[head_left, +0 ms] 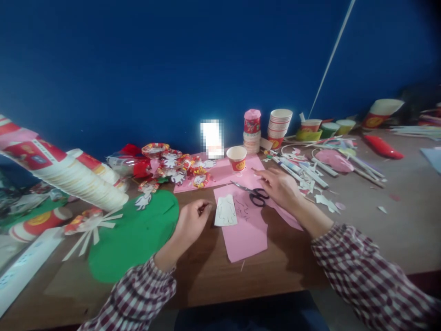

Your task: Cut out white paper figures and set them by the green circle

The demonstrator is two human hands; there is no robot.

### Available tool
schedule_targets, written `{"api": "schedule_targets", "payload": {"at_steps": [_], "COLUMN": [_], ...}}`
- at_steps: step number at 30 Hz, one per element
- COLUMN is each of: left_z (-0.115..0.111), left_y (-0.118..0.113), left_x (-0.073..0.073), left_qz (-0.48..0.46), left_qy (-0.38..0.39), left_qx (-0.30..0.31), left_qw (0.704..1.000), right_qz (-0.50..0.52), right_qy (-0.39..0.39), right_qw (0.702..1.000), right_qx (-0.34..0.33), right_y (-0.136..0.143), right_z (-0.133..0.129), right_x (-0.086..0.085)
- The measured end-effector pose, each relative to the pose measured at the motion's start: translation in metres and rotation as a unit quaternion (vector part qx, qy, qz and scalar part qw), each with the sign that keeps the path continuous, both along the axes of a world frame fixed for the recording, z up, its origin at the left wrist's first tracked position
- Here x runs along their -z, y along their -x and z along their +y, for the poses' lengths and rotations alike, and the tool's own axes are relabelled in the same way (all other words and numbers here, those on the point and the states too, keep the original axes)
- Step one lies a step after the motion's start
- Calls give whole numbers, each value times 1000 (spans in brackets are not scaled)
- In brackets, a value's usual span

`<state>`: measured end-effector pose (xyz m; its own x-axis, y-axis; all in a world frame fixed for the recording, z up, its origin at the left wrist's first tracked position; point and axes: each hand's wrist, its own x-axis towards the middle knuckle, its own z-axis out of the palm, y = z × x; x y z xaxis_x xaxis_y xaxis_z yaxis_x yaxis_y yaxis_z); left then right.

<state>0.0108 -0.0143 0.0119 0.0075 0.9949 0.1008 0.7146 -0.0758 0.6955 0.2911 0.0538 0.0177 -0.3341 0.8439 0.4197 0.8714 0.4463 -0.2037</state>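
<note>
The scissors (252, 190) lie flat on the pink paper (246, 239), just to the near left of the fingers of your right hand (283, 189). Their long axis runs slantwise: the blade tips point to the far left, and the black handles sit at the near right, beside your right palm. Your right hand is clearly the nearer one; your left hand (191, 223) is well apart from the handles, with the white card (226, 216) between. That card, which carries a line drawing, also rests on the pink paper, just right of your left fingertips, its long side running roughly near to far.

Your right forearm comes in from the near right, palm down, and the fingers stretch out to the far left, somewhat apart and clamped on nothing that shows. Whether any of them touches the paper or the scissors, you cannot tell from this view. Your left forearm comes in from the near left, and its fingers are curled, thumb and forefinger close together; whether they meet or pinch something small cannot be told. The green paper (131, 248) lies left of that hand, and one paper cup (237, 160) stands beyond the scissors.
</note>
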Motion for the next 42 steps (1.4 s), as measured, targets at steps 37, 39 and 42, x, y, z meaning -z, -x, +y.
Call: {"api": "schedule_targets", "payload": {"at_steps": [37, 39, 42], "left_z": [-76, -76, -76], "left_y": [-8, -7, -6], "left_x": [27, 28, 28], "left_qz": [220, 207, 194], "left_qy": [-96, -95, -101], "left_qx": [59, 63, 68], "left_qw": [969, 972, 973], "right_qz": [33, 41, 56], "right_qy": [127, 127, 125], "right_qw": [990, 990, 989], "right_qx": [-56, -52, -50], "right_y": [11, 11, 11], "right_z": [-4, -4, -4], "right_x": [8, 8, 10]}}
